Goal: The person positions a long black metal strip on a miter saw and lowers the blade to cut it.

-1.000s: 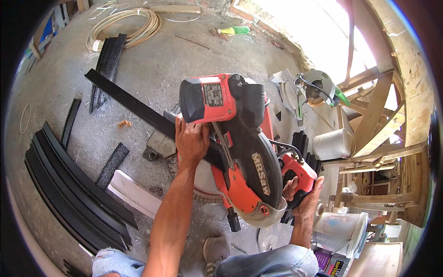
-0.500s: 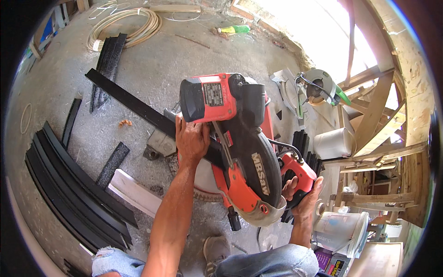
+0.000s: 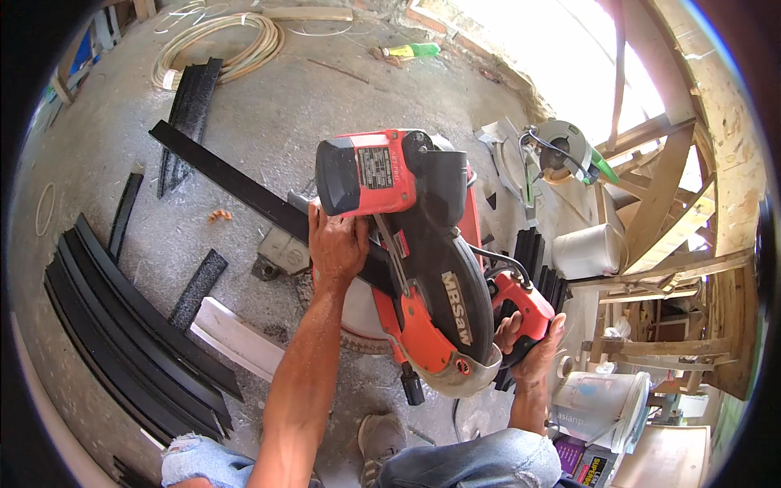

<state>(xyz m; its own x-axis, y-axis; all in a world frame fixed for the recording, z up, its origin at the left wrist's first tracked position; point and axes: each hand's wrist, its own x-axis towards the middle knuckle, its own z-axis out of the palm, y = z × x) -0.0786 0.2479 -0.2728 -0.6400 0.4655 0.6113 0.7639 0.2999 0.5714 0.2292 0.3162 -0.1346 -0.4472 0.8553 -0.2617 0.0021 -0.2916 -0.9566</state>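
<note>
A red and black mitre saw (image 3: 435, 268) stands on the floor in front of me. Its D-shaped red handle (image 3: 527, 307) is wrapped by my right hand (image 3: 537, 351), fingers curled inside the grip. A long black profile strip (image 3: 228, 180) lies slantwise across the saw's bed, its far end sticking out to the left. My left hand (image 3: 337, 248) presses down and grips this strip close to the saw head, with the fingertips partly hidden under the motor housing. The saw's head and guard cover the blade and the strip's right-hand part.
Several long black profiles (image 3: 130, 333) lie at left, beside a white channel piece (image 3: 236, 337) and a short black offcut (image 3: 198, 286). Coiled hose (image 3: 220, 49) rests at the back. Another saw (image 3: 561, 154), white buckets (image 3: 598, 407) and wooden framing (image 3: 675, 350) stand at right.
The saw handle and my right hand have shifted very slightly left. My left hand and the black strip stay practically where they were.
</note>
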